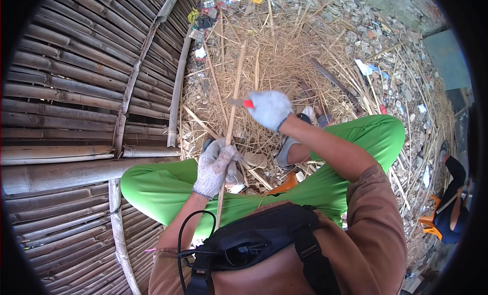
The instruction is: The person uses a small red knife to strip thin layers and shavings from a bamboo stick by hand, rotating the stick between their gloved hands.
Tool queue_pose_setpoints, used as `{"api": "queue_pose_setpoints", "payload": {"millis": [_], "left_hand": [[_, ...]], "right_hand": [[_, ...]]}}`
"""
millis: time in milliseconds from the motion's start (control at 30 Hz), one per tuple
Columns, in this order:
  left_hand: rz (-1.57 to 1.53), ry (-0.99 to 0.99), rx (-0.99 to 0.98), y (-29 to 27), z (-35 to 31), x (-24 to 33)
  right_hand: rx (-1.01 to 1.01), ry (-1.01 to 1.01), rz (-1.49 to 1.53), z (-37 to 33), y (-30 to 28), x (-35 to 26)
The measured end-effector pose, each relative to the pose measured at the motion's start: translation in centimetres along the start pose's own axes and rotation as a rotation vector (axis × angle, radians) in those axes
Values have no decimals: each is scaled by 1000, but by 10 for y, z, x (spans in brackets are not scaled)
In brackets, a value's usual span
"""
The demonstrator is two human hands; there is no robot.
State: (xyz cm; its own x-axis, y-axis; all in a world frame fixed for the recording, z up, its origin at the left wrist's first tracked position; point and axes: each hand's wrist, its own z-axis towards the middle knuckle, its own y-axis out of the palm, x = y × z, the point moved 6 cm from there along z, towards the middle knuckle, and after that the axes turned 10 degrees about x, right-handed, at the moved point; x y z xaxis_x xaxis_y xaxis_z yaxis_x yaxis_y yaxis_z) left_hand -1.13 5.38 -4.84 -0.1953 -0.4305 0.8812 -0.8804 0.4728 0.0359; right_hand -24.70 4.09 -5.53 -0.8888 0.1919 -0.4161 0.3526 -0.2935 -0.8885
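Note:
My left hand (216, 165), in a whitish knit glove, is closed around a long pale bamboo strip (238, 89). The strip runs from beside my lap up and away over the ground. Gloved too, my right hand (271, 109) grips a knife (248, 104) by its red handle. Its short, dull blade points left and crosses the strip, well beyond my left hand. Whether the blade presses into the strip or only lies over it, I cannot tell.
A bamboo slat wall or rack (91, 99) fills the left side. Straw-like shavings (290, 56) and litter cover the ground ahead. A long dark blade-like piece (333, 79) lies to the right. My green-trousered legs (356, 137) spread either side. Another person (452, 193) is at far right.

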Motion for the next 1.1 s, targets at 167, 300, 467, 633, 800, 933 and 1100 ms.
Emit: {"api": "queue_pose_setpoints", "payload": {"millis": [167,300,467,633,800,933,1100], "left_hand": [[2,-10,31,-9,1,-5],[-50,-47,-25,-4,-4,-4],[-101,-44,6,2,-11,6],[-30,-80,9,-6,-4,-2],[-61,-55,-4,-7,-3,-7],[-36,-57,-29,0,-16,3],[-4,11,-88,-1,-18,0]], "right_hand": [[-110,-144,-24,-33,15,-51],[-37,-77,-50,-11,9,-22],[38,-43,-116,10,6,9],[-157,-117,-16,-35,6,-49],[-123,-98,-29,-32,13,-42],[-27,47,-93,10,4,18],[12,190,-191,54,-15,87]]}}
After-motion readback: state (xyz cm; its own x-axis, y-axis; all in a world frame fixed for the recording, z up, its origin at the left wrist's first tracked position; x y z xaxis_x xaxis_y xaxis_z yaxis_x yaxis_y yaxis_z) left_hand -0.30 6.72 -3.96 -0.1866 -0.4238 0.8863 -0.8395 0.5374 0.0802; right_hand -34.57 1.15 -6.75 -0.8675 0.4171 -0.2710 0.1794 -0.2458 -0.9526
